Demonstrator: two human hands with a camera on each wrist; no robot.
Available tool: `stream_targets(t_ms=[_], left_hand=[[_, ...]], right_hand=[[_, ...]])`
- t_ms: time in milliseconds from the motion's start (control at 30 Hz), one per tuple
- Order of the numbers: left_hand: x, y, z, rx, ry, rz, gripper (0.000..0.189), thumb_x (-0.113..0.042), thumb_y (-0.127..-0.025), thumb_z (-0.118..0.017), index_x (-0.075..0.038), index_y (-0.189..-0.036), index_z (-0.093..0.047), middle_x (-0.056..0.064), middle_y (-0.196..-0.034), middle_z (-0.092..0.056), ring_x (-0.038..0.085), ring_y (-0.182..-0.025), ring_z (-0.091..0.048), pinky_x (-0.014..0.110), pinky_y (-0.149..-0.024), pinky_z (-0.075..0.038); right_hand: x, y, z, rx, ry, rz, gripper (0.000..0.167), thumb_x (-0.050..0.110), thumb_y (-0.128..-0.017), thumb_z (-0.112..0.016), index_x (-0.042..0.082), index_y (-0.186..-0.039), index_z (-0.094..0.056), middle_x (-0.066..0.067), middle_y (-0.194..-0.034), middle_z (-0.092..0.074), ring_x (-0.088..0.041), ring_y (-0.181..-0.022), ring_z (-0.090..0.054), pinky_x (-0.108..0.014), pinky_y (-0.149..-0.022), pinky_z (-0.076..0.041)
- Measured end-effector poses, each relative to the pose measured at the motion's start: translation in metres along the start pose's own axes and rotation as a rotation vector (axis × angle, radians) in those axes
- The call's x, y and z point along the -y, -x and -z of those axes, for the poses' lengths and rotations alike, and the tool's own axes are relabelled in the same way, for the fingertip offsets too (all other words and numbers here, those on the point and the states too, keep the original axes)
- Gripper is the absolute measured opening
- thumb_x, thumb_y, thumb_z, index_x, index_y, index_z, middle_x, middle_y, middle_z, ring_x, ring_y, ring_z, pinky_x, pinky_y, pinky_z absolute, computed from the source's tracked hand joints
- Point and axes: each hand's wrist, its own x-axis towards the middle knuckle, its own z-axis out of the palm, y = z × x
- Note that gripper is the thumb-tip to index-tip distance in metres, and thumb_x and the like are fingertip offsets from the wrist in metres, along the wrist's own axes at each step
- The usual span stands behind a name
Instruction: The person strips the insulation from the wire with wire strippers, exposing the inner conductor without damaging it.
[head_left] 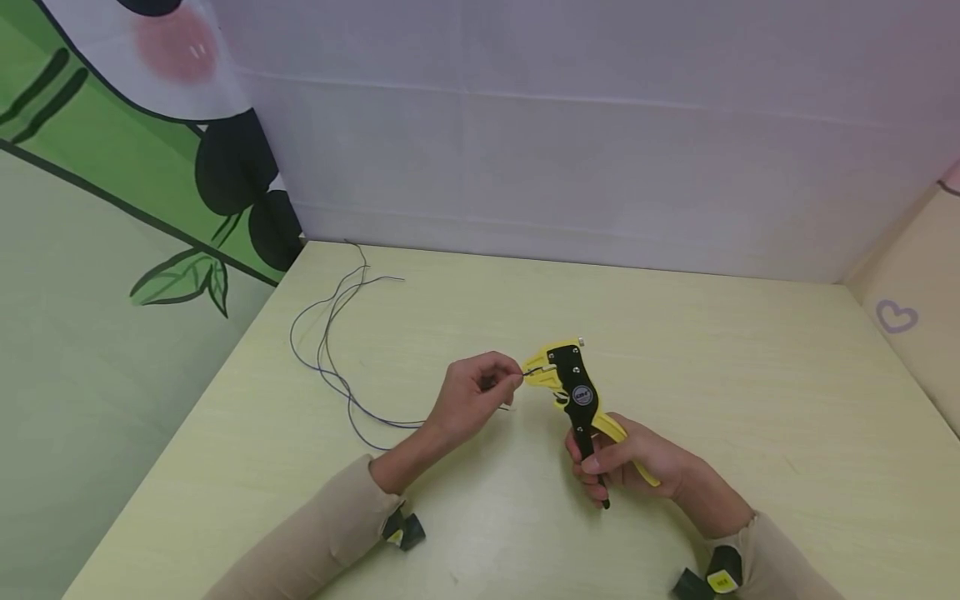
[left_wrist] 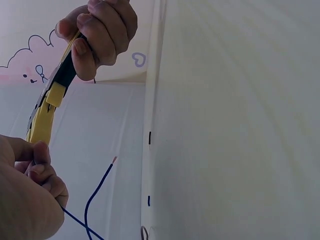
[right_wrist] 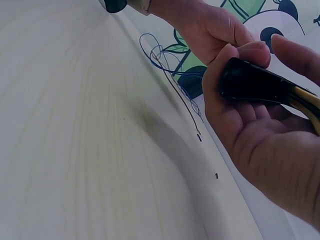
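Observation:
My left hand (head_left: 476, 396) pinches a thin dark blue wire between thumb and fingertips. Its end reaches into the nose of a yellow and black wire stripper (head_left: 582, 395), tilted above the table. Around the stripper's handles curl the fingers of my right hand (head_left: 637, 458); the black handle end (right_wrist: 250, 82) sticks out of the fist in the right wrist view. Below the left hand, in its wrist view, hangs another wire end (left_wrist: 114, 160) with bare copper showing.
Loose loops of blue and brownish wire (head_left: 325, 367) spread over the left part of the pale wooden table (head_left: 750, 400). Two short dark bits (right_wrist: 199, 137) lie on it in the right wrist view. A pale cloth wall (head_left: 562, 183) stands along the far edge.

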Motion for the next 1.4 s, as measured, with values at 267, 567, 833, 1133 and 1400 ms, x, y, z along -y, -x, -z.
stream_targets(t_ms=[267,567,833,1133,1400], left_hand=[[-0.002,0.0,0.0,-0.006,0.002,0.006,0.008,-0.001,-0.095,-0.061,0.002,-0.097,-0.068,0.017,-0.07,-0.063,0.007,-0.059,-0.05,0.017,-0.054,-0.037],[-0.001,0.0,0.001,-0.004,0.012,-0.002,0.008,-0.001,-0.094,-0.062,0.002,-0.096,-0.069,0.018,-0.069,-0.062,0.005,-0.058,-0.048,0.017,-0.054,-0.037],[0.002,0.001,0.0,-0.009,0.013,-0.018,0.008,0.0,-0.093,-0.062,0.003,-0.094,-0.069,0.018,-0.067,-0.061,0.004,-0.057,-0.047,0.017,-0.054,-0.036],[0.005,0.002,-0.001,-0.007,0.015,-0.007,0.008,0.001,-0.093,-0.062,0.003,-0.094,-0.069,0.017,-0.067,-0.06,0.004,-0.057,-0.047,0.017,-0.054,-0.037],[0.005,0.003,0.0,-0.008,0.021,-0.026,0.008,0.001,-0.093,-0.062,0.004,-0.094,-0.069,0.016,-0.066,-0.058,0.004,-0.057,-0.045,0.017,-0.052,-0.034]], right_hand=[[0.002,-0.001,-0.005,-0.068,0.035,-0.044,0.01,0.001,-0.092,-0.054,0.01,-0.096,-0.056,0.006,-0.074,-0.06,-0.009,-0.061,-0.057,-0.029,-0.066,-0.054],[-0.003,-0.003,-0.006,-0.08,0.036,-0.004,0.01,0.002,-0.093,-0.054,0.011,-0.095,-0.057,0.007,-0.072,-0.057,-0.008,-0.059,-0.052,-0.027,-0.061,-0.054],[-0.008,-0.004,-0.004,-0.103,0.036,-0.013,0.01,0.003,-0.092,-0.055,0.013,-0.091,-0.056,0.009,-0.068,-0.054,-0.006,-0.056,-0.049,-0.024,-0.056,-0.052],[-0.009,-0.004,-0.002,-0.15,0.064,-0.088,0.007,0.009,-0.092,-0.06,0.014,-0.091,-0.055,0.009,-0.065,-0.051,-0.007,-0.053,-0.046,-0.024,-0.054,-0.048],[-0.013,-0.003,0.004,-0.188,0.056,-0.117,0.01,0.006,-0.093,-0.058,0.014,-0.088,-0.055,0.009,-0.061,-0.043,-0.007,-0.049,-0.043,-0.024,-0.049,-0.045]])
